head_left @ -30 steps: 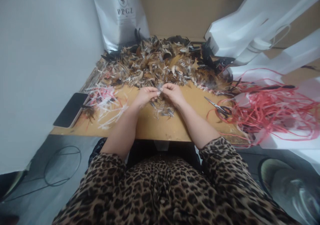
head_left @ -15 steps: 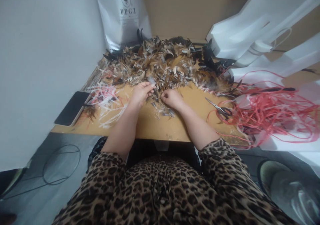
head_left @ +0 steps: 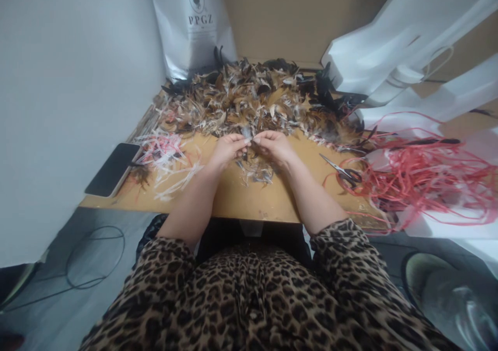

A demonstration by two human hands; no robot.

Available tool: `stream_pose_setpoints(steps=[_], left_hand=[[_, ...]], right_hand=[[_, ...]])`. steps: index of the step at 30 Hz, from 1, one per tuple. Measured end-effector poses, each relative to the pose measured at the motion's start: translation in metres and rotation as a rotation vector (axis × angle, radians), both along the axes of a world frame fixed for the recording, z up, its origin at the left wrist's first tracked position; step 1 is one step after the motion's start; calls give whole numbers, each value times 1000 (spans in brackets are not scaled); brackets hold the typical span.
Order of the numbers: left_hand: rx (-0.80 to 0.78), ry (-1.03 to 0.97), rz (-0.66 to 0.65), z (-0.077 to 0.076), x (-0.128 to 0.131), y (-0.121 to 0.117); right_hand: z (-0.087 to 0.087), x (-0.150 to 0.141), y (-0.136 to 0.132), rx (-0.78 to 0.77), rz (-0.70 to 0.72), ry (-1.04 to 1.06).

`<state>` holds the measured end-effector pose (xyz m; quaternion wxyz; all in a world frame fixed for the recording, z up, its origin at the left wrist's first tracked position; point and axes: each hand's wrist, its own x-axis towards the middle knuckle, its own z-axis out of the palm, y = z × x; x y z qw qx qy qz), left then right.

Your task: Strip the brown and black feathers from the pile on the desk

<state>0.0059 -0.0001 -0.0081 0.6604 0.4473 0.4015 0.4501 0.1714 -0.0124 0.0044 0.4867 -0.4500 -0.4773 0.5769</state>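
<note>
My left hand [head_left: 232, 149] is closed in a pinch on a small feather [head_left: 246, 132], whose pale fluffy part shows above the fingertips. Close against it, my right hand [head_left: 274, 147] is pinched too, its fingertips meeting the left ones at the feather. Whether the right fingers grip the same feather or another bit is too small to make out. Just beyond both hands lies a big heap of brown, black and cream feathers [head_left: 264, 94]. Below the fingers, small feather scraps [head_left: 257, 172] are scattered on the wooden tabletop [head_left: 249, 203].
At the left are a phone [head_left: 112, 169] and white and pink strips [head_left: 167, 151]. Scissors [head_left: 342, 170] lie at the right beside tangled red ribbon strands [head_left: 436, 179]. A silvery printed bag [head_left: 194, 44] stands behind the heap; a white cylindrical object [head_left: 397, 81] is back right.
My right hand has moved up and in, so its fingertips now meet those of my left hand. My left hand has shifted slightly right with the feather.
</note>
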Motion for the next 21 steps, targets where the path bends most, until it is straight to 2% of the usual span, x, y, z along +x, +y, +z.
stream_pose_setpoints(steps=[4,7,9,12,14,15,18,21], left_hand=[[-22,-30,4,2,2,-1],[-18,-53,42,6,-1,-1],[-12,-82,106,8,-3,1],[-10,-103,187,9,-7,3],[-16,-94,203,9,-8,4],[-16,-89,203,9,-7,4],[-12,-93,197,8,-6,4],[-21,-100,198,8,-5,4]], right_hand=[[-2,-6,-2,103,-37,-112],[-2,2,1,137,-61,-220],[2,14,2,142,45,-385],[8,32,2,92,390,-678],[8,35,1,86,457,-734],[6,33,1,102,415,-718],[-5,17,2,191,161,-699],[-15,-2,5,243,16,-915]])
